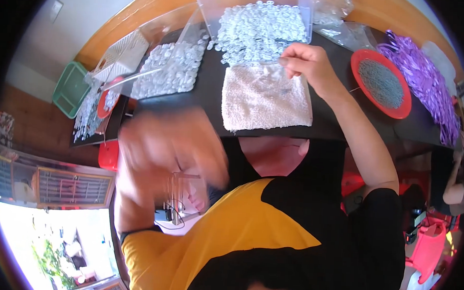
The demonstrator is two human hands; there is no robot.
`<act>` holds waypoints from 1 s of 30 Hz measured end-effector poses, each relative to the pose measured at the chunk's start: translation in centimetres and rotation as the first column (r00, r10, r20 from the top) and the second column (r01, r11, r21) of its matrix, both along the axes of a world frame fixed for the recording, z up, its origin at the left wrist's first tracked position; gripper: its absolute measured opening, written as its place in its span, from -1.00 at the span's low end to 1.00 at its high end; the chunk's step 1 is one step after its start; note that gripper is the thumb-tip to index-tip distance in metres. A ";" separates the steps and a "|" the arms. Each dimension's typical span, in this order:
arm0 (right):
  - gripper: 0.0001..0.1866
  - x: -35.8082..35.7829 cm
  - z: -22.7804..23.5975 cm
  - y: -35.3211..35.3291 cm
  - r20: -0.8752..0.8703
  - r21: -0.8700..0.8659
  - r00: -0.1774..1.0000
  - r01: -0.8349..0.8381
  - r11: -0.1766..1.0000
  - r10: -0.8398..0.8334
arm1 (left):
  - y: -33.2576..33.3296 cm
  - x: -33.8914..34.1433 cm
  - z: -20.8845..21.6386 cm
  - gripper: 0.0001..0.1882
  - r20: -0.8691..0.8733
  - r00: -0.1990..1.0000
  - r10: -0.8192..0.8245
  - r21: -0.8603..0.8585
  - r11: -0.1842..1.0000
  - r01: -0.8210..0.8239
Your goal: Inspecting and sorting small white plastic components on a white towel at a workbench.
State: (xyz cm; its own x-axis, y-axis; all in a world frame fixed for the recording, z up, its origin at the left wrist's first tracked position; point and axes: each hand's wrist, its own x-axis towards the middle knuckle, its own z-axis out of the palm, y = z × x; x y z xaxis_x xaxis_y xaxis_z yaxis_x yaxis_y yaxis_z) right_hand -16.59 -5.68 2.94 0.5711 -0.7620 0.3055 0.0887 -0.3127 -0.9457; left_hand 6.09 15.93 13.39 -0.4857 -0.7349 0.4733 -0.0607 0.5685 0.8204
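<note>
Lay mid-table on dark tabletop (340, 123): white bead patch (267, 97). Right hand (309, 63) at its upper right corner, fingertips pinched together, apparently on thin needle; not certain. Left hand (173, 153) raised, blurred; finger state impossible to tell. Risk judged: sweep scattering beads, near edge close. Hemmed by white ring piles (261, 26), red dish (381, 84), purple ribbons (423, 75); little open room.

Setting: small craft or piecework assembly station, likely home-based. Evidence: dark tabletop (213, 88) covered with sorted bulk parts — heap of clear plastic rings (259, 28), pad of tiny white beads (264, 97), red dish of grey pins (381, 82), bundle of purple ribbons (423, 75). Plastic baskets (70, 88) at the side; wooden floor (43, 131); open doorway to daylight (54, 246).
</note>
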 end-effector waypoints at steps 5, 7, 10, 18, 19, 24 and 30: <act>-0.88 0.0 0.8 2.4 -0.065 -0.268 0.997 0.009 0.963 -0.028 | 2.5 -4.5 -1.1 -0.74 -0.134 0.471 -0.872 0.116 0.458 0.881; -0.87 0.7 2.4 4.9 -0.029 -0.361 0.998 -0.062 0.930 0.056 | 2.4 -3.9 -0.3 -0.75 -0.081 0.450 -0.890 0.152 0.435 0.888; -0.96 1.2 4.6 8.4 -0.143 -0.415 0.956 -0.292 0.862 0.255 | 2.8 -3.2 -0.3 -0.77 0.081 0.478 -0.874 0.168 0.485 0.858; -0.90 2.2 9.5 15.2 -0.184 -0.496 0.797 -0.580 0.646 0.575 | 4.7 -3.6 1.4 -0.83 0.196 0.509 -0.838 0.139 0.538 0.831; -0.86 2.0 10.4 15.8 -0.213 -0.418 0.745 -0.654 0.630 0.632 | 4.8 -3.8 1.9 -0.80 0.226 0.520 -0.824 0.107 0.551 0.828; -0.84 4.2 10.3 17.6 0.004 -0.517 0.600 -0.684 0.515 0.800 | 2.9 -1.9 1.2 -0.72 0.312 0.358 -0.880 0.152 0.418 0.896; -0.83 11.2 11.6 27.1 -0.012 -0.487 0.408 -0.800 0.351 0.913 | 2.0 -2.1 1.2 -0.74 0.179 0.506 -0.844 0.121 0.530 0.839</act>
State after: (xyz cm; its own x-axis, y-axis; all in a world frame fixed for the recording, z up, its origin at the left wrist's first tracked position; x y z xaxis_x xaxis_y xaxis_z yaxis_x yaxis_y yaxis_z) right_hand -5.42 21.39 14.56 0.7077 0.3180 0.6309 0.7029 -0.2259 -0.6745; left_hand 4.02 17.90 14.61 -0.9562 0.0626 0.2860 0.2848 0.4254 0.8591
